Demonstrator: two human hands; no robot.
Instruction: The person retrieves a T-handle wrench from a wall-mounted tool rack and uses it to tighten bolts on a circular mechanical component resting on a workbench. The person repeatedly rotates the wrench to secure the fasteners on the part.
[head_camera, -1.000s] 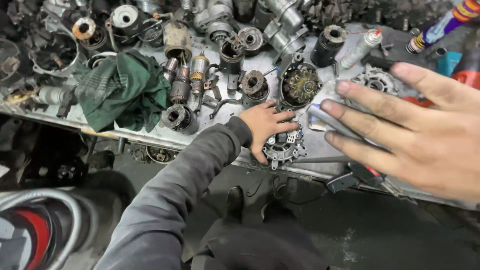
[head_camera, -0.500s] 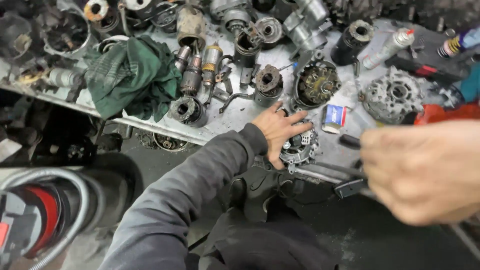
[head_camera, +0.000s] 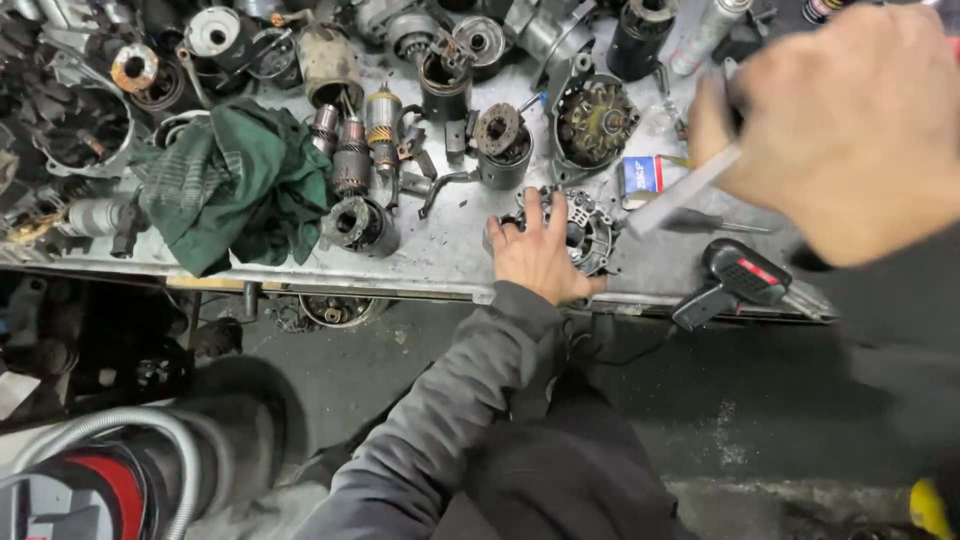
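Left hand (head_camera: 540, 255) spread flat, fingers splayed, pressing on a round finned alternator housing (head_camera: 585, 228) at the near edge of the metal workbench (head_camera: 450, 250); grey sleeve (head_camera: 440, 420) running back from the wrist toward the camera; right hand (head_camera: 850, 130) raised close to the lens, blurred, curled closed around a slim pale metal tool (head_camera: 685, 190) whose tip angles down-left toward the housing, kind of tool not clear through the blur; just right of the housing, a small blue, white and red box (head_camera: 640, 178), and beyond it a screwdriver (head_camera: 715, 224) lying flat; near the bench's front right corner, a black and red handheld power tool (head_camera: 735, 280) resting partly over the edge; behind the housing, a larger open alternator shell (head_camera: 592, 118) showing copper windings, with a small dark cylindrical part (head_camera: 503, 145) just to its left; further left, several copper-wound armatures (head_camera: 383, 125) standing side by side, a round black motor end piece (head_camera: 358, 225) below them, and a crumpled green cloth (head_camera: 235, 180) beside those; rest of bench crowded with dark, greasy motor parts; at lower left, off the bench, a grey ribbed hose (head_camera: 120, 430) curving over a red and black shape.
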